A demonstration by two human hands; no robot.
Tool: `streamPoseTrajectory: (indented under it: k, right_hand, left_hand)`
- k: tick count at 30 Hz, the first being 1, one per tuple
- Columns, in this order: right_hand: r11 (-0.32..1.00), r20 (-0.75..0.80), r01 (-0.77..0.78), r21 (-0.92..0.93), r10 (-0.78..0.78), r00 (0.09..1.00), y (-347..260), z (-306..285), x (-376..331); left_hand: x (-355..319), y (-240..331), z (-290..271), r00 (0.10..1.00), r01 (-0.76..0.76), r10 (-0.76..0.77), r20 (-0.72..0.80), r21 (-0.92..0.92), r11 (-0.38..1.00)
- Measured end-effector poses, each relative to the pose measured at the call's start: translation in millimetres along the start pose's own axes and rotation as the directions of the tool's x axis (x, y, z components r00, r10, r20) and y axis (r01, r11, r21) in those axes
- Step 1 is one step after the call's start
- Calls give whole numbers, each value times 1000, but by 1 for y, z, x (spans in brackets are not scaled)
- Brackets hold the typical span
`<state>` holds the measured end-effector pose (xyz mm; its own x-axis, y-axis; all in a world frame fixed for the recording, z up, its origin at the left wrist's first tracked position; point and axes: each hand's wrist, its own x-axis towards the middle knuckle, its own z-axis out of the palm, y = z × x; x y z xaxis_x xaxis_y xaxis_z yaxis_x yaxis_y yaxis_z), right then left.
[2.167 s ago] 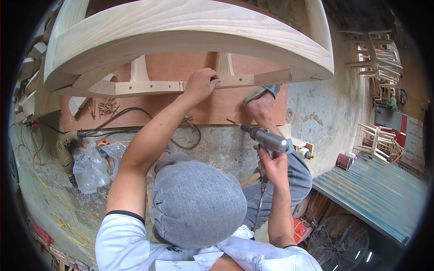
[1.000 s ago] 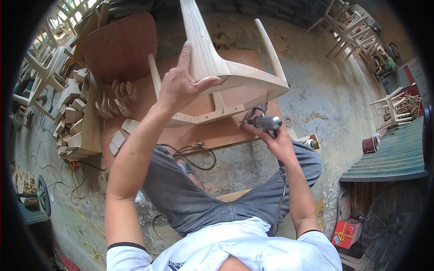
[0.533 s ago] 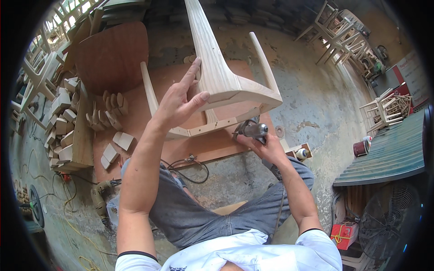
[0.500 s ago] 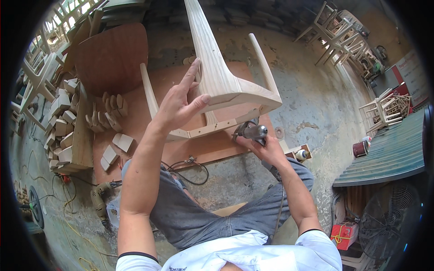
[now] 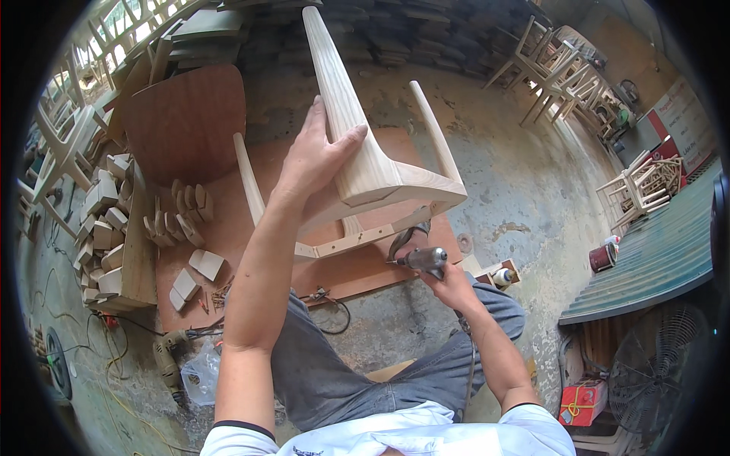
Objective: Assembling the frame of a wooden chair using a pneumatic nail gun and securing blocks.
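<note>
A pale unfinished wooden chair frame [image 5: 395, 182] lies upside down on a brown board [image 5: 251, 251], its legs pointing up. My left hand [image 5: 319, 152] grips the thick near leg about halfway up. My right hand [image 5: 445, 277] holds a metal power screwdriver [image 5: 418, 258], its tip pointing left at the frame's lower rail [image 5: 357, 243]. The tool's hose runs down along my right leg.
Small cut wooden blocks [image 5: 106, 228] are stacked at the left beside a curved brown seat panel [image 5: 186, 121]. An electric drill [image 5: 167, 361] and cables lie on the concrete floor at lower left. Finished chair frames [image 5: 563, 68] stand at upper right; a fan [image 5: 654, 372] at lower right.
My head has lifted, so the chair frame now sits lower and farther off. My left hand moved from the rail to the upright leg and closed on it. The screwdriver stays by the rail.
</note>
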<state>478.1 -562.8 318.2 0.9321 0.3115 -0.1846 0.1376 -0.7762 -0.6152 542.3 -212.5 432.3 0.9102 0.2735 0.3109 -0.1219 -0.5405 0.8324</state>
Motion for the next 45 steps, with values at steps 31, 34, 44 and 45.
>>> streamPoseTrajectory:
  k: [31, 34, 44, 45]
  right_hand:
    - [998, -17, 23, 65, -22, 1000, -33, -9, 18]
    - [997, -23, 56, 60, -55, 998, -35, -4, 19]
    - [961, -99, 275, 2, -274, 957, 6, 14, 53]
    - [951, -208, 307, 28, -295, 933, -7, 16, 55]
  left_hand:
    - [-64, 36, -27, 983, -162, 127, 134, 301, 940]
    - [-69, 21, -28, 951, -309, 303, 62, 219, 926]
    - [-50, 3, -10, 903, -420, 428, -27, -262, 869]
    - [-49, 0, -9, 919, -380, 388, -67, -415, 827]
